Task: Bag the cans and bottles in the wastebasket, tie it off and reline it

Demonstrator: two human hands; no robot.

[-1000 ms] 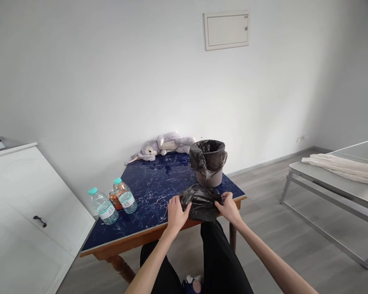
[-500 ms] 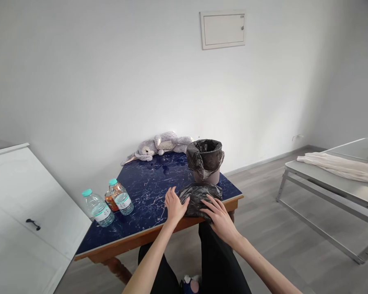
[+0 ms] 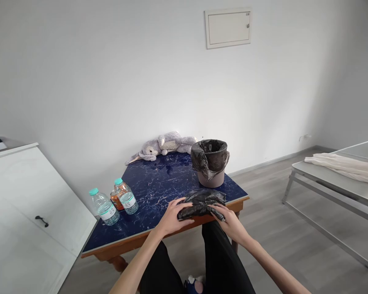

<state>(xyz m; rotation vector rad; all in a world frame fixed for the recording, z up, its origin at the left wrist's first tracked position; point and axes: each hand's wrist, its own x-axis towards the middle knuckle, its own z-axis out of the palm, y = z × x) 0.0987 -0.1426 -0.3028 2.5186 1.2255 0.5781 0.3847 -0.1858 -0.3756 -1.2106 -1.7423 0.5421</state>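
Note:
A crumpled black plastic bag (image 3: 202, 203) lies flattened at the near edge of the blue marble-patterned table (image 3: 153, 192). My left hand (image 3: 171, 216) grips its left end with the fingers curled over it. My right hand (image 3: 228, 218) holds its near right side, fingers pressed on the plastic. Just behind the bag stands a small grey bin (image 3: 211, 168) lined with another black bag.
Two water bottles (image 3: 104, 206) (image 3: 126, 197) and an orange-filled bottle (image 3: 114, 200) stand at the table's left edge. A grey plush toy (image 3: 161, 146) lies at the back against the wall. A white cabinet (image 3: 27, 208) is at left, a metal-framed table with cloth (image 3: 340, 167) at right.
The bag has been pressed flatter and folded lower on the table. My right hand slid from the bag's top to its near right side; my left hand shifted onto its left end.

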